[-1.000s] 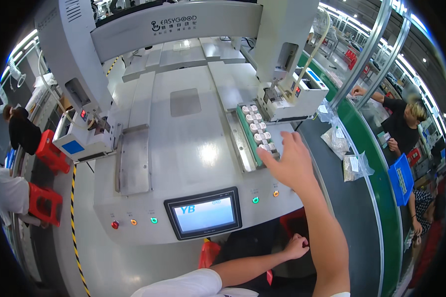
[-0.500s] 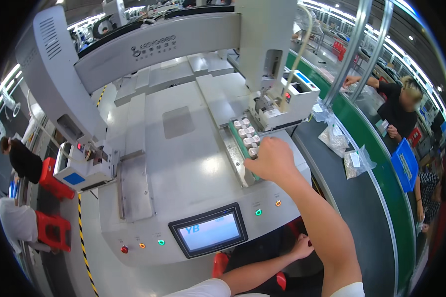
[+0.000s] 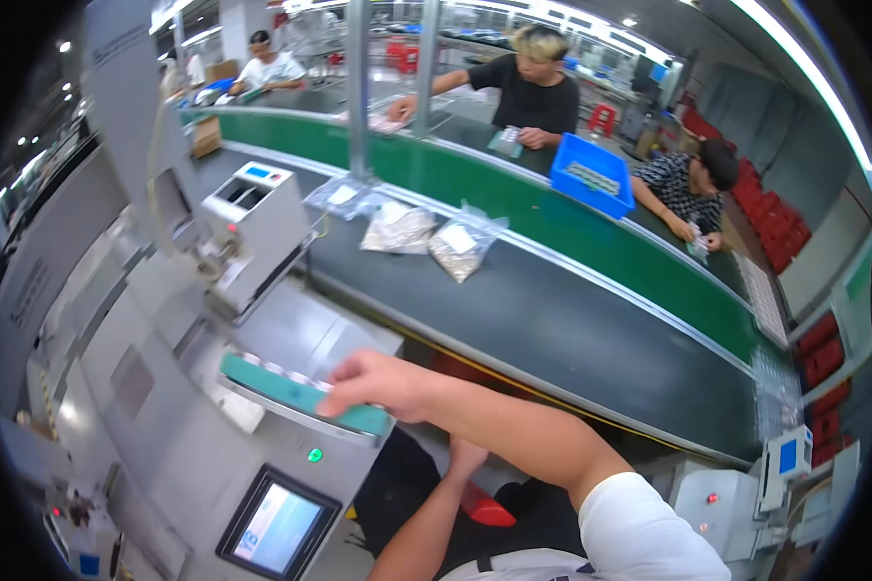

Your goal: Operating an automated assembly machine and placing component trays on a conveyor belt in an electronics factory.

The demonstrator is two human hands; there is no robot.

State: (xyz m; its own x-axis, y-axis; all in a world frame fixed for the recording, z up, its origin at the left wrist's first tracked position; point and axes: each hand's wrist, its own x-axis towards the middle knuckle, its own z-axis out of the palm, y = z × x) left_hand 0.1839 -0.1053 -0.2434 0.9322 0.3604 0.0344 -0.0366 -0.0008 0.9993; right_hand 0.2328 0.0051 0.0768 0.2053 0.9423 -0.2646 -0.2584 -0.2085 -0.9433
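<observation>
In my right hand (image 3: 376, 384) is a long green tray (image 3: 269, 383), gripped near one end with the fingers closed on its edge. A few whitish small parts (image 3: 293, 374) show along the tray's far side; the rest of them are hidden. The tray is tilted and raised over the front right of a grey-white bench machine (image 3: 170, 465). My left hand (image 3: 467, 453) is low by my lap, below my right forearm; its fingers are hidden.
A touchscreen (image 3: 279, 523) and a green-lit button (image 3: 315, 455) sit on the machine's front. Beyond runs a dark conveyor (image 3: 552, 329), with clear bags of parts (image 3: 397, 228) along its far side. A blue bin (image 3: 592, 176) and several people at work are across it.
The view has swung to the right. My right hand has lifted the green tray off its place on the machine and tilted it. My left hand stays low.
</observation>
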